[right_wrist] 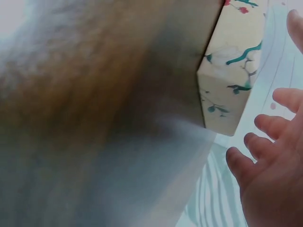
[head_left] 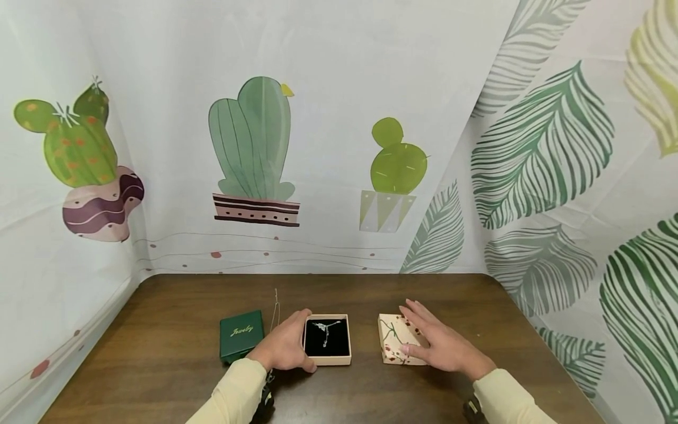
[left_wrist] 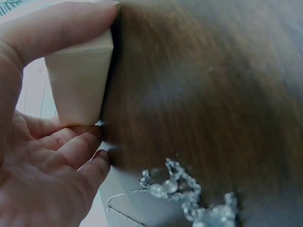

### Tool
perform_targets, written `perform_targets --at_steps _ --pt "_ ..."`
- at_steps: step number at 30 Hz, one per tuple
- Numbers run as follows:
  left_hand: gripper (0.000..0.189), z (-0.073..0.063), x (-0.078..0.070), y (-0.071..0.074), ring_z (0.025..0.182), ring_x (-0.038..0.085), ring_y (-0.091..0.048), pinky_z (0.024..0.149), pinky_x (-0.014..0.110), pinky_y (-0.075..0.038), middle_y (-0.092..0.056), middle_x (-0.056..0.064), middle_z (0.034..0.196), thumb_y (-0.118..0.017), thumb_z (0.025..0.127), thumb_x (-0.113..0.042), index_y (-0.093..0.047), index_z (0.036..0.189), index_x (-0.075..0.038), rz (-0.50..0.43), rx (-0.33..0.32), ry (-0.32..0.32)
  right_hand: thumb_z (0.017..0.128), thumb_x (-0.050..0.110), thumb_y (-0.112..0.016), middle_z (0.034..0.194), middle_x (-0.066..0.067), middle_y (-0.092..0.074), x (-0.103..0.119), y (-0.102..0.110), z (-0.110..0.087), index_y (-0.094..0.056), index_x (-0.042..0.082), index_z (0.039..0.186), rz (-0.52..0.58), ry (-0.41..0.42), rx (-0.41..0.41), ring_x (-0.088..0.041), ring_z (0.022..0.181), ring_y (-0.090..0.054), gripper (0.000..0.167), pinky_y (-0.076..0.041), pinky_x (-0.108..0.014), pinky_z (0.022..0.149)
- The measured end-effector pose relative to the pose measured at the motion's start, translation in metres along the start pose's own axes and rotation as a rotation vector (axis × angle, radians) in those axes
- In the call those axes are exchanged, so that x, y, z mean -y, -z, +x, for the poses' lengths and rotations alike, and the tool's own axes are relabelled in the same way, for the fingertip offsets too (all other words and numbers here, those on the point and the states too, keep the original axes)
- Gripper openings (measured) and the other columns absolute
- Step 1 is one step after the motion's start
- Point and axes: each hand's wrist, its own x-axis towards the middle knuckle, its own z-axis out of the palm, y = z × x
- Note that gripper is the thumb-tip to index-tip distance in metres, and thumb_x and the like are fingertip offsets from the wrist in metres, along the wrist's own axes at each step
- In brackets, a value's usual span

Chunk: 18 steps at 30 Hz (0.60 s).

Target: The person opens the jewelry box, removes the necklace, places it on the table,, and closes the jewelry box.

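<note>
A cream jewelry box with a black lining stands uncovered on the table, a silver necklace laid inside it. My left hand grips this box from its left side, the thumb at the front and the fingers at the back; the left wrist view shows the box's plain side between them. To the right is a cream box lid printed with branches and red blossoms. Over its right part my right hand hovers, fingers extended and apart from the lid in the right wrist view.
Left of my left hand sits a green box marked "Jewelry". Between them a silver chain lies on the wooden table, its crystal pendant part close below my left hand. Fabric with cactus and leaf prints hangs behind.
</note>
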Motion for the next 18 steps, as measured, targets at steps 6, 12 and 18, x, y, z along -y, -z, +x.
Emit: perform_targets --at_steps 6,12,18 --pt "0.117 0.000 0.000 0.000 0.143 0.042 -0.049 0.110 0.060 -0.046 -0.043 0.023 0.160 -0.096 0.059 -0.020 -0.035 0.157 0.005 0.002 0.002 -0.006 0.098 0.054 -0.066 0.170 -0.011 -0.034 0.009 0.003 0.005 -0.042 0.012 0.160 -0.037 0.033 -0.015 -0.036 0.156 -0.035 0.078 -0.049 -0.054 0.111" --pt "0.117 0.000 -0.002 0.001 0.142 0.041 -0.050 0.110 0.059 -0.047 -0.044 0.022 0.159 -0.096 0.060 -0.021 -0.035 0.156 0.005 -0.003 0.007 -0.005 0.098 0.054 -0.066 0.171 -0.009 -0.033 0.020 0.006 0.013 -0.043 0.011 0.159 -0.051 0.058 0.003 -0.035 0.157 -0.033 0.078 -0.043 -0.055 0.117" --pt "0.116 -0.001 -0.003 0.001 0.141 0.041 -0.051 0.109 0.059 -0.047 -0.044 0.022 0.159 -0.096 0.061 -0.020 -0.035 0.157 0.004 -0.004 0.012 0.003 0.098 0.050 -0.068 0.171 -0.009 -0.032 0.033 0.009 0.023 -0.042 0.009 0.160 -0.049 0.102 0.040 -0.033 0.158 -0.032 0.079 -0.040 -0.054 0.119"
